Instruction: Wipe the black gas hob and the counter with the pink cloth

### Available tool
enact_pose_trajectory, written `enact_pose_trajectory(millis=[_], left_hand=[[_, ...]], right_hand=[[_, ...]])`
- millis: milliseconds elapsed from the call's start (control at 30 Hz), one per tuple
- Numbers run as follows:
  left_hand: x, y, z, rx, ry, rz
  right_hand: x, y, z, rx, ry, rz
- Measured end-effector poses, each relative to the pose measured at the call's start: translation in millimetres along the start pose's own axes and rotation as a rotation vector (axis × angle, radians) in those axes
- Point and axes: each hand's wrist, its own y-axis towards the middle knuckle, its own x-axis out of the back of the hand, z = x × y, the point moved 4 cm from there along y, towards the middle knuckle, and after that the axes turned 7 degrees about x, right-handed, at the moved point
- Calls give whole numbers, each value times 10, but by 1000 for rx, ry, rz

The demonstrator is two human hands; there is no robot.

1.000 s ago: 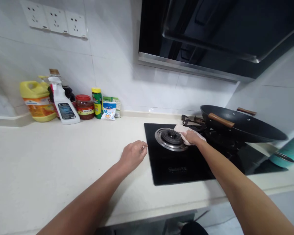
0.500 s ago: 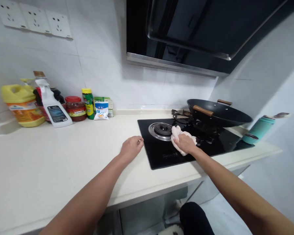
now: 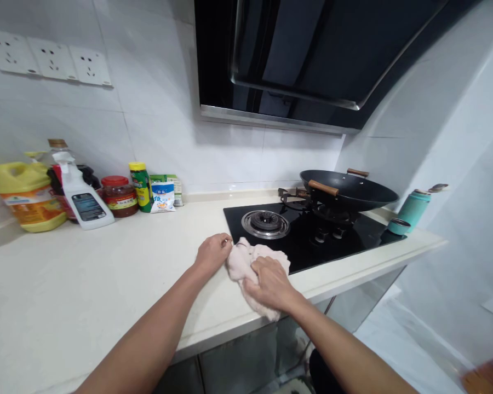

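Note:
My right hand (image 3: 271, 282) presses down on a crumpled pale pink cloth (image 3: 240, 262), its fingers bunched into the fabric. The cloth lies over the front left corner of the black glass gas stove (image 3: 308, 249) and spills onto the pale countertop (image 3: 148, 284), down to its front edge. My left hand (image 3: 213, 254) rests closed on the counter by the stove's left edge, close beside the cloth. A small dark spot shows at its fingertips; what it holds, if anything, I cannot make out. Behind the cloth is the left burner (image 3: 266, 223), with no grate over it.
A black wok (image 3: 353, 191) with wooden handles sits on the right burner. Beyond it stands a turquoise container (image 3: 413, 210). Along the wall at left are a yellow jug (image 3: 28, 200), a spray bottle (image 3: 84, 197) and a red-lidded jar (image 3: 119, 197). A range hood (image 3: 287, 60) hangs above.
My right hand has drawn the cloth left and toward me, from beside the left burner to the stove's front left corner. My left hand stays by the stove's left edge. The view has shifted slightly.

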Motion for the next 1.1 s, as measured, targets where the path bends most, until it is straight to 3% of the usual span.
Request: enact_pose_trajectory(millis=[100, 200, 300, 400, 500, 600, 667, 733, 833, 967, 1033, 1100], left_hand=[[50, 30, 24, 31, -28, -15], [64, 64, 48, 51, -61, -27], [45, 79, 69, 60, -95, -35], [38, 75, 84, 78, -122, -59], [53, 68, 83, 89, -138, -85], [67, 64, 70, 80, -145, -86], [67, 61, 62, 72, -150, -77], [62, 55, 57, 70, -156, -71], [56, 39, 52, 70, -154, -63], [69, 10, 37, 62, -123, -53], [76, 1, 29, 56, -105, -52], [70, -1, 23, 51, -92, -51]], right_hand=[[-16, 6, 175, 25, 190, -35], [-26, 20, 182, 19, 541, -32], [-20, 98, -5, -38, 915, -51], [53, 204, -367, -71, 1091, -65], [205, 225, -880, -85, 1011, -54], [406, 123, -1504, -300, 683, -62], [591, 40, -1815, -403, 479, -135], [754, -15, -1930, -423, 358, -244], [767, -26, -1678, -296, 199, -247], [381, 4, -1012, -64, -30, -4], [226, 40, -869, -69, -131, 43], [169, 109, -948, -176, -172, 38]])
